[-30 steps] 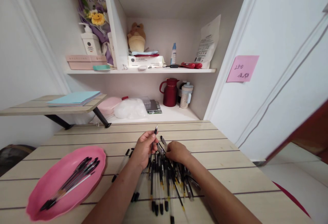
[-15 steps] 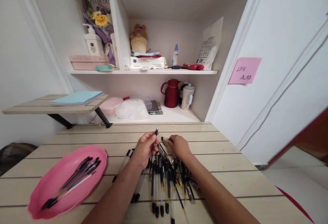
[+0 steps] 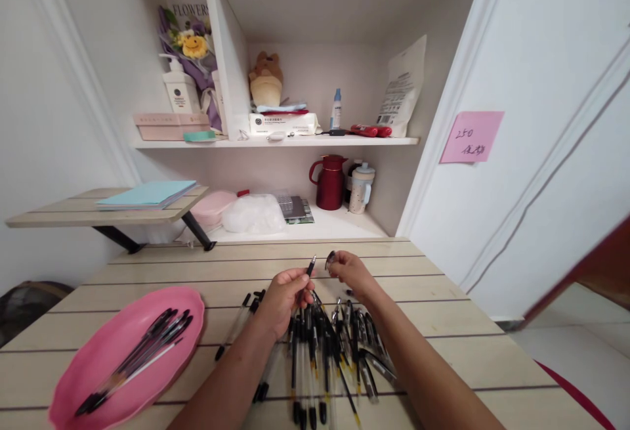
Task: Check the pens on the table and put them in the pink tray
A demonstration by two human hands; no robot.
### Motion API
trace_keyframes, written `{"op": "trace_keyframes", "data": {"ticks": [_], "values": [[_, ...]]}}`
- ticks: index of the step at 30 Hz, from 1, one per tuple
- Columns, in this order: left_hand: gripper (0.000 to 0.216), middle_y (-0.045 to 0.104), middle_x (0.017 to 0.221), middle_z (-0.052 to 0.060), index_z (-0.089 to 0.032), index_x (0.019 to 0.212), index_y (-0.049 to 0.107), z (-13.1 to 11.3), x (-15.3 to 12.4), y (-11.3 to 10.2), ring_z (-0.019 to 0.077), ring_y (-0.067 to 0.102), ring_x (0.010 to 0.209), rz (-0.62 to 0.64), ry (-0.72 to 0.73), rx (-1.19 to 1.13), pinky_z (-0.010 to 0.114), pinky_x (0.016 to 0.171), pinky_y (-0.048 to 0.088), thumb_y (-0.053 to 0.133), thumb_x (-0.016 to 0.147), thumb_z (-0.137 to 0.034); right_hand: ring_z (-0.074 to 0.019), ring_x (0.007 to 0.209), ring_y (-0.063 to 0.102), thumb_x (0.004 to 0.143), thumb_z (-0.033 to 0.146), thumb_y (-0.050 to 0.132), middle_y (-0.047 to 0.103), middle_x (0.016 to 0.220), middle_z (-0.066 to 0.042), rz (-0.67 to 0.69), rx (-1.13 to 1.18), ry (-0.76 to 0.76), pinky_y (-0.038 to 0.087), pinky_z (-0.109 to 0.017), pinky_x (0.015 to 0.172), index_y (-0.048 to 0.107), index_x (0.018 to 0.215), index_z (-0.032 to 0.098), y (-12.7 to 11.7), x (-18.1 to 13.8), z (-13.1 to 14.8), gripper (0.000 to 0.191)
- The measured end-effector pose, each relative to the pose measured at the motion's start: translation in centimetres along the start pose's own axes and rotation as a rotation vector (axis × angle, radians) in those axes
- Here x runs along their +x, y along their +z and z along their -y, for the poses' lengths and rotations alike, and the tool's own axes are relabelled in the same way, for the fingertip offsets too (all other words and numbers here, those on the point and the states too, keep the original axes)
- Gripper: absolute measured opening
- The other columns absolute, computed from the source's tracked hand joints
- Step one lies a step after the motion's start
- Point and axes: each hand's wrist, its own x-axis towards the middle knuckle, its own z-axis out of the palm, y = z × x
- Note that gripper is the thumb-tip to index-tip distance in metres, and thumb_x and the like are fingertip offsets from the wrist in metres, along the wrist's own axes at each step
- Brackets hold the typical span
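My left hand (image 3: 285,293) is closed around a black pen (image 3: 310,266), its tip pointing up and away from me. My right hand (image 3: 350,271) pinches a small dark pen cap (image 3: 329,259) just right of that tip, a short gap between them. Both hands hover over the far end of a pile of several black and clear pens (image 3: 329,351) spread on the wooden table (image 3: 443,325). A pink oval tray (image 3: 73,387) at my left holds several more black pens (image 3: 142,354).
Behind the table a white shelf unit holds a red jug (image 3: 329,182), a cream mug (image 3: 360,187), a plastic bag (image 3: 252,213) and boxes. A small raised desk with blue folders (image 3: 147,193) stands at left. A pink note (image 3: 471,136) hangs on the right wall.
My right hand has lifted off the pile with a cap and come up beside the pen tip. The left hand keeps its pen, a little lower in view.
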Motion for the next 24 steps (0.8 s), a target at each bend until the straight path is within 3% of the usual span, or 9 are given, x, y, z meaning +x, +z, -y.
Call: {"op": "trace_keyframes", "data": {"ticks": [2,5,7,14,18,24], "values": [[0.032,0.059,0.063,0.001,-0.012,0.088,0.062,0.2,-0.1,0.2,0.0062,0.052,0.045,0.009,-0.012,0.02,0.017,0.041,0.031,0.066,0.062,-0.029,-0.0112,0.061,0.055,0.074,0.033,0.047,0.061,0.07,-0.002,-0.029,0.352,-0.037,0.039,-0.021,0.053,0.053,0.084,0.016,-1.0,-0.3,0.6,0.021],[0.03,0.059,0.062,0.001,-0.011,0.085,0.061,0.4,-0.1,0.4,0.0068,0.052,0.046,0.003,-0.012,0.043,0.017,0.041,0.032,0.067,0.061,-0.029,-0.0093,0.057,0.052,0.065,0.033,0.06,0.057,0.066,0.001,-0.078,0.903,-0.094,0.035,-0.02,0.05,0.052,0.086,0.017,-1.7,-0.7,1.7,0.028],[0.028,0.06,0.062,0.002,-0.011,0.082,0.06,0.4,-0.1,0.4,0.0073,0.053,0.046,-0.002,-0.011,0.056,0.017,0.042,0.032,0.067,0.061,-0.029,-0.0087,0.055,0.051,0.062,0.031,0.064,0.055,0.063,0.003,-0.069,1.02,-0.122,0.034,-0.019,0.049,0.053,0.087,0.018,-1.7,-0.9,2.5,0.031],[0.032,0.061,0.064,0.002,-0.012,0.087,0.058,0.6,0.1,0.3,0.008,0.054,0.048,-0.051,-0.003,0.161,0.017,0.042,0.032,0.065,0.062,-0.032,-0.0075,0.05,0.048,0.061,0.021,0.062,0.05,0.054,0.006,0.111,0.877,-0.159,0.033,-0.02,0.048,0.054,0.078,0.017,-1.1,-1.9,3.9,0.02],[0.036,0.061,0.066,0.001,-0.012,0.095,0.059,0.5,0.1,0.1,0.0054,0.049,0.044,-0.065,-0.007,0.257,0.017,0.041,0.029,0.06,0.066,-0.035,-0.0072,0.049,0.047,0.061,0.021,0.062,0.051,0.054,0.006,0.15,0.826,-0.126,0.033,-0.019,0.047,0.055,0.076,0.016,-1.2,-2.1,4.0,0.018],[0.029,0.06,0.072,0.002,-0.011,0.087,0.062,0.3,-0.1,0.1,0.0059,0.05,0.054,0.058,-0.015,0.158,0.018,0.052,0.037,0.066,0.061,-0.024,-0.006,0.046,0.044,0.068,0.033,0.058,0.053,0.051,0.005,0.143,0.883,-0.106,0.03,-0.019,0.046,0.055,0.076,0.015,-1.6,-1.8,3.5,0.02]]}}
